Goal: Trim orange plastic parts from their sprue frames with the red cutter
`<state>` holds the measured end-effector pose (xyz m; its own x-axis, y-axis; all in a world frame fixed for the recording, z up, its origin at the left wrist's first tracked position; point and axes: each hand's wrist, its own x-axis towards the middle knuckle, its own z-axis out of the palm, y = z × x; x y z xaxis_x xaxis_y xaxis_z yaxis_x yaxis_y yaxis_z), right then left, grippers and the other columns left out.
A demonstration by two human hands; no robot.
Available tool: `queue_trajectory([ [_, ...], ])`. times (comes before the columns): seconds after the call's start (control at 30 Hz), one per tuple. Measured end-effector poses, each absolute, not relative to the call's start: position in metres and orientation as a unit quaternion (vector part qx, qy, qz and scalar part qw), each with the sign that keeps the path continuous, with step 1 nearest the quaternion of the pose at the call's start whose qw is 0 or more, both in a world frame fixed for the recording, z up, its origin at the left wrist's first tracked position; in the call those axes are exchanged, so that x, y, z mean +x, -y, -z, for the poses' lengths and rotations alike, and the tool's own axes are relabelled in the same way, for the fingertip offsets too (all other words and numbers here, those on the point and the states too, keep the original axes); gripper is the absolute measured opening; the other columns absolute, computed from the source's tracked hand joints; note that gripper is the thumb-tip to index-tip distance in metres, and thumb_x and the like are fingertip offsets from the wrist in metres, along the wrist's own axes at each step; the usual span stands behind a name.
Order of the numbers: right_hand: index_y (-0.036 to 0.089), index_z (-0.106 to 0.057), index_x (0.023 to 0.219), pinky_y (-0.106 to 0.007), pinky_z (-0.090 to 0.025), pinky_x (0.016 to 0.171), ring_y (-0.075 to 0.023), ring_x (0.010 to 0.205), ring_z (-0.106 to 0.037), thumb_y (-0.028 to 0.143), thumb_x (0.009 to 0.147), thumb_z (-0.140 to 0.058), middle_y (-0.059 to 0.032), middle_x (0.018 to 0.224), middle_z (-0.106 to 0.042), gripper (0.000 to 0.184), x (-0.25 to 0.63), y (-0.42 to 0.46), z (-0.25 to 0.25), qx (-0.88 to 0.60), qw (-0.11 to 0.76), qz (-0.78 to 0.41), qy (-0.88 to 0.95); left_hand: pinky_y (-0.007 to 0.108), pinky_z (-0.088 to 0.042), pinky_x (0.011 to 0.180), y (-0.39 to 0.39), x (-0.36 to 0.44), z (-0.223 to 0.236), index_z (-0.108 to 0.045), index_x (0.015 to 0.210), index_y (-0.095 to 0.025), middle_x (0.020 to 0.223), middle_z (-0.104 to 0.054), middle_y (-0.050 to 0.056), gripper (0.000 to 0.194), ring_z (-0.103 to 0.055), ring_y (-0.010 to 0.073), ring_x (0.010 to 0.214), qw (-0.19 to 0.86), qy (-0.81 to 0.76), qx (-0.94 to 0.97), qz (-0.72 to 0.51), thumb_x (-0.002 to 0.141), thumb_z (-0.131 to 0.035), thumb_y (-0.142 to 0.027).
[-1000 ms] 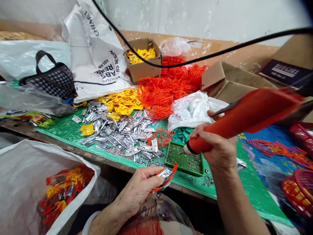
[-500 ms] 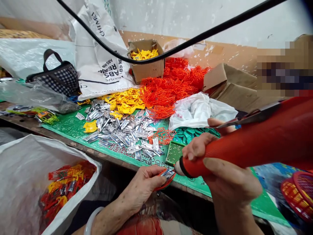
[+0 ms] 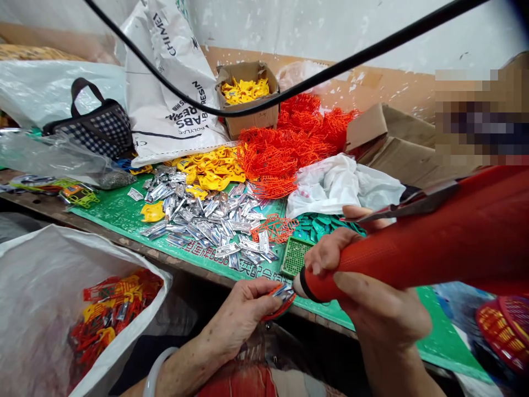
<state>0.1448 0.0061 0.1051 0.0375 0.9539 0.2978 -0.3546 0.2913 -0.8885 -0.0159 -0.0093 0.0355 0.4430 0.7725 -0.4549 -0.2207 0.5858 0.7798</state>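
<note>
In my left hand point(image 3: 243, 309), thumb and fingers pinch a small orange plastic part with a silver plate point(image 3: 283, 292) on it. My right hand point(image 3: 384, 309) is wrapped round a red electric screwdriver point(image 3: 397, 251), tilted with its pale nose towards the part. The nose meets or nearly meets the plate's right end; the bit itself is hidden. Just behind the nose stands a small green basket point(image 3: 294, 256). Loose silver plates point(image 3: 210, 220) lie heaped beyond my left hand, with a flat orange frame point(image 3: 275, 227) at their right.
Yellow parts point(image 3: 215, 168), red-orange frames point(image 3: 285, 154) and teal pieces point(image 3: 320, 225) are piled on the table. An open white sack point(image 3: 37, 292) with assembled parts stands at left. A black cable point(image 3: 330, 71) hangs across the view. At right is a red basket point(image 3: 506, 331).
The screwdriver and my right hand have shifted slightly left, towards the part. My left hand keeps its pinch in nearly the same place.
</note>
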Motion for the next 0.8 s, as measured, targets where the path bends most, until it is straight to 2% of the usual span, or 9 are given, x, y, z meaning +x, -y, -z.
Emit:
queue_trajectory([
  [0.23,0.033,-0.053,0.119,-0.036,-0.051,0.066,-0.0165,0.065,-0.060,0.016,0.072,-0.074,0.0042,0.075,-0.063,0.054,0.149,-0.003,-0.095,-0.319,0.631,-0.490,0.510,0.026,-0.036,0.065,0.012,-0.014,-0.031,-0.079,0.079,-0.014,0.073,-0.069,0.004,0.021,-0.053,0.0140,0.068,0.795,-0.422,0.296,-0.321,0.065,-0.079,-0.029],
  [0.43,0.032,-0.054,0.116,-0.040,-0.052,0.066,-0.0202,0.066,-0.062,0.024,0.072,-0.075,0.0025,0.074,-0.063,0.050,0.150,-0.002,-0.086,-0.337,0.626,-0.458,0.533,0.028,-0.042,0.068,0.015,-0.013,-0.026,-0.078,0.079,-0.013,0.072,-0.069,0.005,0.021,-0.061,0.0177,0.073,0.806,-0.414,0.269,-0.327,0.064,-0.080,-0.028],
  [0.53,0.032,-0.054,0.117,-0.039,-0.052,0.068,-0.0194,0.066,-0.063,0.023,0.073,-0.075,0.0026,0.074,-0.064,0.049,0.148,0.002,-0.084,-0.333,0.628,-0.450,0.540,0.027,-0.041,0.066,0.014,-0.013,-0.026,-0.079,0.081,-0.013,0.070,-0.069,0.004,0.023,-0.061,0.0168,0.071,0.807,-0.415,0.263,-0.328,0.063,-0.080,-0.027],
  [0.67,0.034,-0.056,0.119,-0.036,-0.052,0.068,-0.0160,0.065,-0.061,0.021,0.075,-0.075,0.0045,0.074,-0.064,0.050,0.148,0.001,-0.093,-0.292,0.647,-0.468,0.526,0.023,-0.039,0.063,0.009,-0.014,-0.030,-0.079,0.079,-0.013,0.071,-0.070,0.003,0.020,-0.057,0.0121,0.066,0.800,-0.416,0.273,-0.335,0.064,-0.080,-0.026],
  [0.8,0.031,-0.059,0.117,-0.034,-0.052,0.062,-0.0154,0.060,-0.059,0.017,0.070,-0.074,0.0054,0.067,-0.063,0.051,0.157,-0.019,-0.103,-0.276,0.714,-0.438,0.471,0.022,-0.044,0.073,0.002,-0.024,-0.033,-0.080,0.091,-0.017,0.083,-0.077,0.002,0.022,-0.063,0.0133,0.076,0.772,-0.433,0.283,-0.369,0.071,-0.080,-0.027],
])
